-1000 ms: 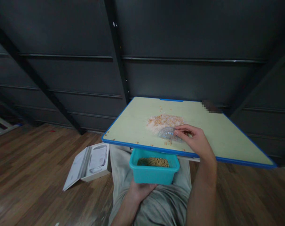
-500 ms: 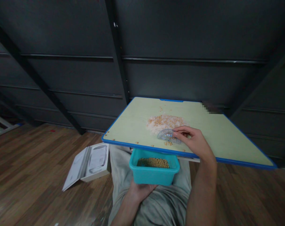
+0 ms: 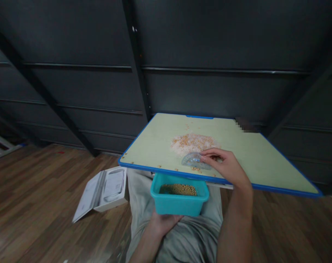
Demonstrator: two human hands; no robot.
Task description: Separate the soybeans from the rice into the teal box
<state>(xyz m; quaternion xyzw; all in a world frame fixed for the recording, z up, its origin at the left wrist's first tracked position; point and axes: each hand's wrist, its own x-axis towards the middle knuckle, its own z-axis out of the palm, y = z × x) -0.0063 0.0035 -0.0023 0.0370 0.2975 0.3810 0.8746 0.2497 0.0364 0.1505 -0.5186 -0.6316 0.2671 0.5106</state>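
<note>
My right hand (image 3: 226, 166) pinches a clear half-round protractor (image 3: 193, 160) that stands on edge on the pale green table top (image 3: 155, 146), just in front of a heap of yellow beans mixed with white grains (image 3: 191, 140). A few loose beans (image 3: 196, 169) lie between the protractor and the table's blue front edge. My left hand (image 3: 163, 221) holds a teal plastic tub (image 3: 180, 199) from below, under that edge. The tub has a layer of yellow beans (image 3: 178, 189) in it.
The table's blue rim (image 3: 278, 188) runs across in front of me, above my lap. An open white box (image 3: 105, 190) lies on the wood floor to the left. A dark metal wall with slanted struts (image 3: 135, 58) stands behind the table.
The protractor and my right hand have slid a little toward the table's front edge, pushing a few beans along. The tub stays where it was.
</note>
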